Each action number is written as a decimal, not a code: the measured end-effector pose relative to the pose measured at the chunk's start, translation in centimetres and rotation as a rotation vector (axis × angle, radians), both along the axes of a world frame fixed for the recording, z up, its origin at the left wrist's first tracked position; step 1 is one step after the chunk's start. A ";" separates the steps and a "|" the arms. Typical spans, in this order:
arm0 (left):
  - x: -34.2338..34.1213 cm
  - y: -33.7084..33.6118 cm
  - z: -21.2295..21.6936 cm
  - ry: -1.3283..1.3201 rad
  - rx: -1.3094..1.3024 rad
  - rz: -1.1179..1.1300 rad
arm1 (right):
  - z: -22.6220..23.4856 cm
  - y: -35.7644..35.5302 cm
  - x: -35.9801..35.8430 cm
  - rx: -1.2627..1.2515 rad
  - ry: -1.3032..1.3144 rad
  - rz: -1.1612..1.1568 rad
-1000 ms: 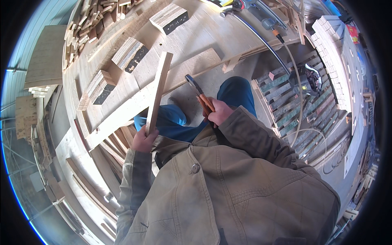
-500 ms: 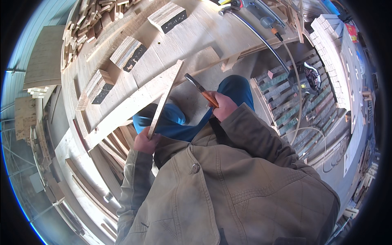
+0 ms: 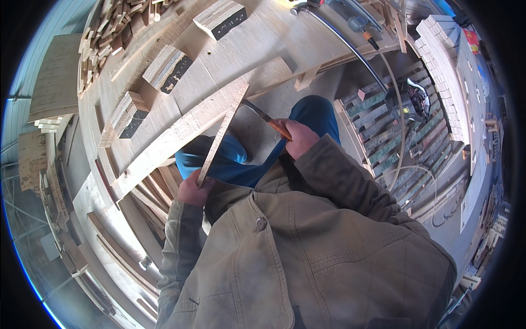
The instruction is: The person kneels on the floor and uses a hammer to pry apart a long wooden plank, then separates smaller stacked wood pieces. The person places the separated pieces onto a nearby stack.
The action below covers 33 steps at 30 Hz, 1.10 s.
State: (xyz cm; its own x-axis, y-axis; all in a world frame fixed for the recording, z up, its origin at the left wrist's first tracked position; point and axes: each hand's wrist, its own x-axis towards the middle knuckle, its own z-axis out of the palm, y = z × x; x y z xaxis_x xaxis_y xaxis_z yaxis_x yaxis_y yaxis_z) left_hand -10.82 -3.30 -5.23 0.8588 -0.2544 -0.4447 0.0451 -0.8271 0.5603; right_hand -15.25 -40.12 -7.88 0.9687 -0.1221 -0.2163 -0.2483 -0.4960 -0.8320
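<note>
My left hand [image 3: 195, 189] is closed around the lower end of a long, thin wooden strip [image 3: 223, 130]. The strip slants up and away, its far end over the edge of the wooden worktable [image 3: 186, 129]. In my right hand [image 3: 301, 138] is a knife-like tool [image 3: 280, 129] with an orange-brown wooden handle and a long dark blade. The blade points up and left, its tip right beside the strip near the far end. Whether the tip touches the strip, I cannot tell.
Three layered wood blocks with dark faces, one a near block [image 3: 129, 114], stand on the table. A pile of wood offcuts [image 3: 118, 33] lies at the far left. On the right are a slatted pallet [image 3: 383, 129], a hose [image 3: 402, 131] and stacked pale boards [image 3: 446, 77].
The knife-like tool's blade has swung down and left, bringing its tip up to the strip. My left hand still grips the strip, which has barely shifted.
</note>
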 end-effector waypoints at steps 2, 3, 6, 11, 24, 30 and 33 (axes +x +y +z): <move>0.0 -0.1 0.1 0.015 0.036 0.001 | 0.0 0.0 0.0 -0.008 0.005 -0.001; 0.1 -0.1 0.2 0.005 0.027 -0.006 | 0.0 0.0 0.0 -0.006 0.010 -0.006; 0.1 -0.2 0.3 0.010 0.041 -0.006 | -0.1 0.0 0.1 -0.009 0.006 -0.012; 0.1 -0.1 0.4 0.020 0.060 0.002 | 0.0 -0.1 0.2 -0.027 -0.012 0.000; 0.5 -0.2 1.4 -0.028 0.056 -0.036 | 1.5 -0.1 0.0 -0.179 -0.011 -0.020; 0.7 0.0 1.8 -0.049 0.067 -0.034 | 2.0 -0.2 0.0 -0.207 0.023 -0.034; 0.7 0.0 1.8 -0.068 0.074 -0.038 | 2.1 -0.2 0.0 -0.214 0.060 -0.048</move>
State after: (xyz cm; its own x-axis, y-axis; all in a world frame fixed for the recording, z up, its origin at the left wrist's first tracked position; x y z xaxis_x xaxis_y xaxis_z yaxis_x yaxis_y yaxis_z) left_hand -10.14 -3.26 -3.39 0.8779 -0.2559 -0.4048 -0.0231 -0.8669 0.4979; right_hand -15.24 -40.35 -5.81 0.9467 -0.2170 -0.2379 -0.3220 -0.6464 -0.6917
